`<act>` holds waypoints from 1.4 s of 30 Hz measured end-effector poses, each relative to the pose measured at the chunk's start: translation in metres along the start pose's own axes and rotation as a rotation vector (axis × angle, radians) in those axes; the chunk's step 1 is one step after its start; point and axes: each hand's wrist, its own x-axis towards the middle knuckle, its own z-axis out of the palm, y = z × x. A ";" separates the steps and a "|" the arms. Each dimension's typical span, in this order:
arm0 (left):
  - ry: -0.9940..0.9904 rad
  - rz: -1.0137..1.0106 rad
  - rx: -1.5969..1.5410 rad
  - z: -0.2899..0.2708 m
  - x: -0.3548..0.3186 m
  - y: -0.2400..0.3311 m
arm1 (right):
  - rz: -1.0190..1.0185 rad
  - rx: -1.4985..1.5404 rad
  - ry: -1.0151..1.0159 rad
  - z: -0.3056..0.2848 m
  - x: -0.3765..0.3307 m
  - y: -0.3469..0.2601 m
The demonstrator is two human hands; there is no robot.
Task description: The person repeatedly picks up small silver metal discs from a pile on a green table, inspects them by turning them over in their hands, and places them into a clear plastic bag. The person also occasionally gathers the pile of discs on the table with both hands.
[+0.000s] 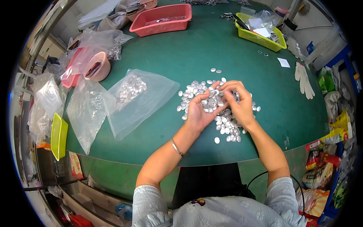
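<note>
My left hand [198,115] is cupped palm up, holding a heap of small oval silver metal pieces [212,101]. Over that heap, my right hand [242,106] curls its fingers in toward the palm; its fingertips are partly hidden and slightly blurred, so what they pinch cannot be made out. Beneath and around both hands, a loose pile of the same oval pieces [227,125] is spread on the green table [159,49]. To the left lies a clear plastic bag [151,100] with more oval pieces [132,87] inside it.
Another clear bag [87,117] lies at the left edge, near a pink cup [99,67]. A pink basket [162,26] stands at the back, a yellow-green basket [261,39] at the back right. A white glove [303,80] and white paper [283,62] lie at right.
</note>
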 end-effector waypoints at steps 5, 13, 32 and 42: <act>-0.116 0.017 -0.083 -0.005 0.003 -0.001 | 0.323 0.635 0.144 -0.016 0.009 0.009; -0.098 0.054 -0.046 -0.004 0.003 -0.002 | 0.537 0.954 0.116 -0.023 0.015 0.008; -0.062 0.044 0.025 -0.002 0.003 -0.003 | 0.183 -0.127 -0.045 -0.004 0.001 0.011; -0.049 0.052 -0.042 -0.003 0.004 -0.005 | 0.460 0.839 0.005 -0.023 0.011 0.010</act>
